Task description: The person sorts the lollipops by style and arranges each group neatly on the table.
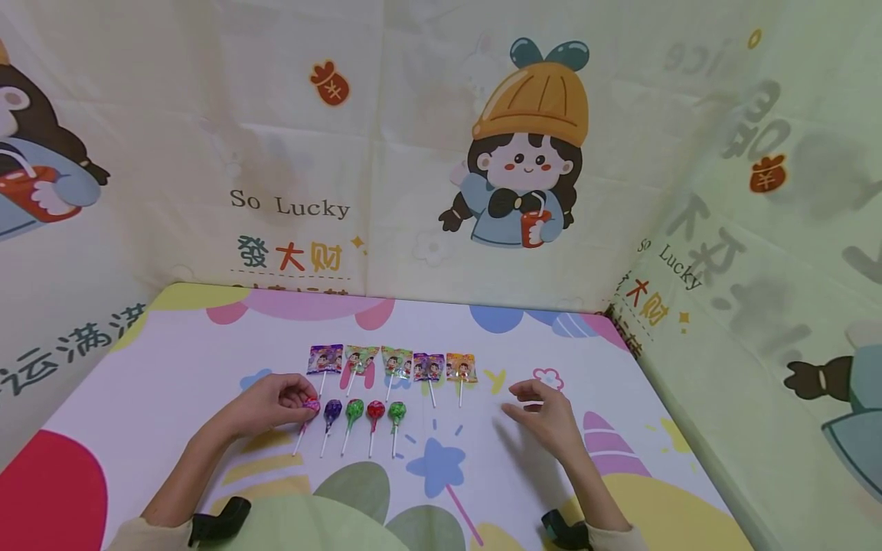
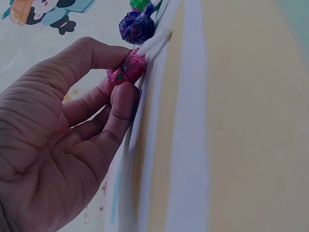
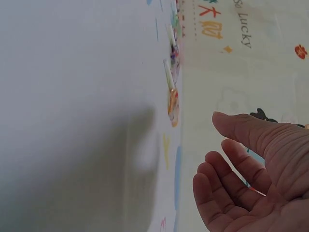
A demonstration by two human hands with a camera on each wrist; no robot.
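My left hand (image 1: 272, 404) pinches the pink-wrapped head of a lollipop (image 2: 129, 70) between thumb and fingers, its white stick pointing down toward the tabletop. This lollipop is at the left end of a front row of round lollipops. Beside it lies a purple lollipop (image 1: 333, 412), then a green lollipop (image 1: 354, 410), a red lollipop (image 1: 375, 411) and another green lollipop (image 1: 396, 412). Off to the right, my right hand (image 1: 544, 419) hovers above the table with fingers loosely bent and nothing in them. The orange flat-wrapped lollipop (image 1: 461, 368) is the nearest candy to it.
Behind the round lollipops runs a row of flat-wrapped ones, including a purple packet (image 1: 325, 358) and a green packet (image 1: 361, 358). They lie on a table with a colourful printed cover (image 1: 276, 329). Cream printed cloth (image 1: 400, 153) hangs behind and at both sides.
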